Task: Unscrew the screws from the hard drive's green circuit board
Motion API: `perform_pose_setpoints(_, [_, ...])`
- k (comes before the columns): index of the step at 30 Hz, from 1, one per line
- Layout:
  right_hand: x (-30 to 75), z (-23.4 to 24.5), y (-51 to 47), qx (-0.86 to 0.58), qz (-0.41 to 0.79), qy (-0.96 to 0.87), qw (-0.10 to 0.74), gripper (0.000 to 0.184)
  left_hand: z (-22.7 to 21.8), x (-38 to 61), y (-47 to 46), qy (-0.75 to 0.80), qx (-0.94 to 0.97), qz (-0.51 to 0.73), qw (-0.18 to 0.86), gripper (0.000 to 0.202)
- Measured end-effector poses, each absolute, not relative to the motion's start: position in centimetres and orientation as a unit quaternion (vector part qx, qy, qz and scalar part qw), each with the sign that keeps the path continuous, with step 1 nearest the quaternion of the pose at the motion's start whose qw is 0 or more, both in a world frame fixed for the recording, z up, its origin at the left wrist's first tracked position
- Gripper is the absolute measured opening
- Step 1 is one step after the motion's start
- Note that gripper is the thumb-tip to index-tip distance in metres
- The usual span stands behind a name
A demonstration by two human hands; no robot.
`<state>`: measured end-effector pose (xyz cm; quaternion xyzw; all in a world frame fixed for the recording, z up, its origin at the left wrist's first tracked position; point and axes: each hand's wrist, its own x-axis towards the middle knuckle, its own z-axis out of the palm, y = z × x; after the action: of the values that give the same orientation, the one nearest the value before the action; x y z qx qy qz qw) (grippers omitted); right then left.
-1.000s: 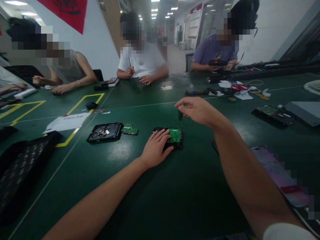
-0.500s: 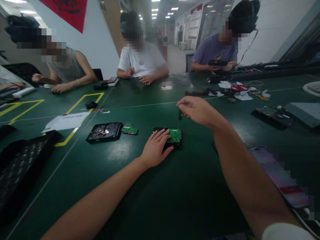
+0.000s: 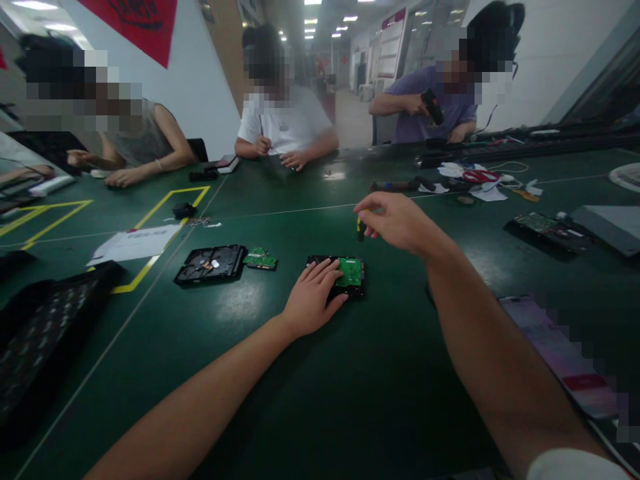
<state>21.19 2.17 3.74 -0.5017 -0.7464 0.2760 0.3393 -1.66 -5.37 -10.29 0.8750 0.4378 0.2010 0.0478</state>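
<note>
A black hard drive [image 3: 356, 291] lies on the green table with its green circuit board [image 3: 353, 270] facing up. My left hand [image 3: 314, 300] rests flat across the drive's left part, fingers stretched out and thumb along the near edge. Above the drive's far right corner, my right hand [image 3: 397, 220] is closed around the yellow and black handle of a screwdriver [image 3: 361, 230]. Its thin shaft points straight down at the drive's edge; the exact contact of the tip is too small to tell. Left of these lie another hard drive [image 3: 210, 265] and a loose circuit board [image 3: 261, 259].
A black tray [image 3: 60, 313] stands at the left near a paper sheet [image 3: 133, 243]. At the right are another drive with a board [image 3: 543, 230], a grey box [image 3: 607, 227] and a pinkish flat panel [image 3: 555, 347]. Three people sit across the table.
The screwdriver handle shows more of its yellow part below my right fingers. Both my hands stay in place. The person at the far right has raised a dark handheld tool.
</note>
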Motion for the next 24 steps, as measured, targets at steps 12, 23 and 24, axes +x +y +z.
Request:
perform_pose_setpoints(12, [21.31, 3.93, 1.85, -0.513, 0.287, -0.733, 0.342, 0.019, -10.34, -1.77, -5.27, 0.438, 0.876, 0.196, 0.05, 0.045])
perform_pose_setpoints(23, [21.27, 3.82, 2.23, -0.492, 0.274, -0.751, 0.344, 0.022, -10.33, -1.67, -5.33, 0.439, 0.876, 0.196, 0.049, 0.045])
perform_pose_setpoints(24, [21.32, 3.77, 2.28, -0.491, 0.27, -0.753, 0.344, 0.021, -10.38, -1.68, -5.31, 0.439, 0.876, 0.194, 0.048, 0.045])
